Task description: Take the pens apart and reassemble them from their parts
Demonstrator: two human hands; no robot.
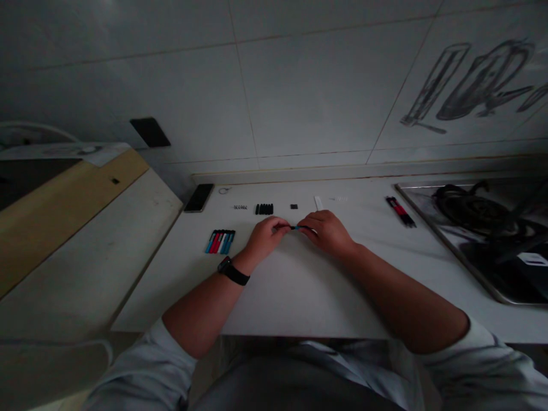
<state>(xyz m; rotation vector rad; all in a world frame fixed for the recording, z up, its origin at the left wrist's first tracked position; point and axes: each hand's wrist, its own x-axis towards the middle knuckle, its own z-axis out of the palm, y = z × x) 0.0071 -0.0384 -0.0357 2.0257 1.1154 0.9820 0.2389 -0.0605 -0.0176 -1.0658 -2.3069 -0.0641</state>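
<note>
Left hand (pixel 269 231) and right hand (pixel 327 228) pinch blue-black pen (pixel 295 228) between them over counter (pixel 274 297) — ends hidden in grip. White label (pixel 532 259) far right, unreadable — stove (pixel 454 237) cut off by edge

The held pen (pixel 295 228) is blue and black, the counter (pixel 282 297) white, the watchband (pixel 238 276) black.

Can see a dark phone (pixel 199 198) lying beyond and left of the left hand (pixel 266 235), and a stove (pixel 454 229) well right of the right hand (pixel 327 231)
</note>
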